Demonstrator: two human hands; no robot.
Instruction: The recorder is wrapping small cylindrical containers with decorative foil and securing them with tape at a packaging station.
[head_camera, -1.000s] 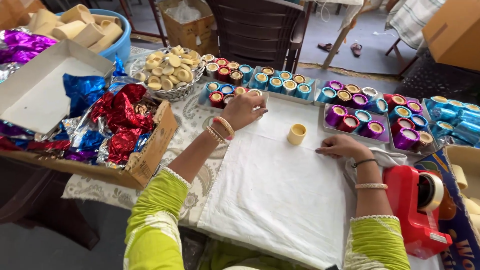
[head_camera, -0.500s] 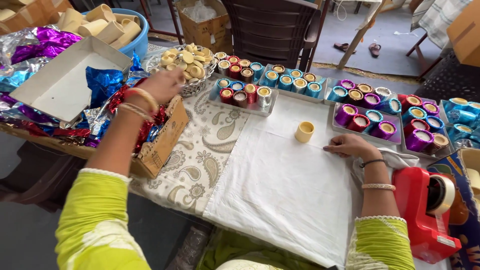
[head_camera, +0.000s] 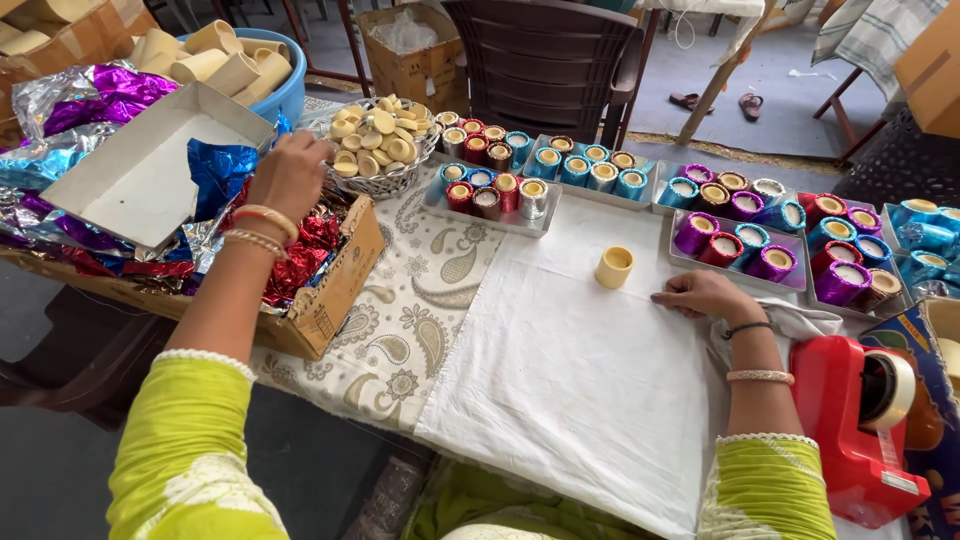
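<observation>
My left hand (head_camera: 290, 172) reaches into a cardboard box (head_camera: 335, 290) of shiny foil sheets and rests on the red foil (head_camera: 300, 262), next to blue foil (head_camera: 222, 170); whether it grips a sheet I cannot tell. My right hand (head_camera: 705, 293) lies flat on the white cloth (head_camera: 580, 390), fingers together, holding nothing. A bare cream-coloured candle cup (head_camera: 614, 266) stands on the cloth just left of that hand, not touching it.
Trays of foil-wrapped candle cups (head_camera: 745, 235) line the far side of the cloth. A wire basket of cream discs (head_camera: 378, 140) sits behind the box, a blue tub (head_camera: 285, 95) of paper cones beyond. A red tape dispenser (head_camera: 860, 420) stands at right.
My left hand has swung from the trays of wrapped cups leftward into the foil box. My right hand stays on the cloth. The camera has tilted left.
</observation>
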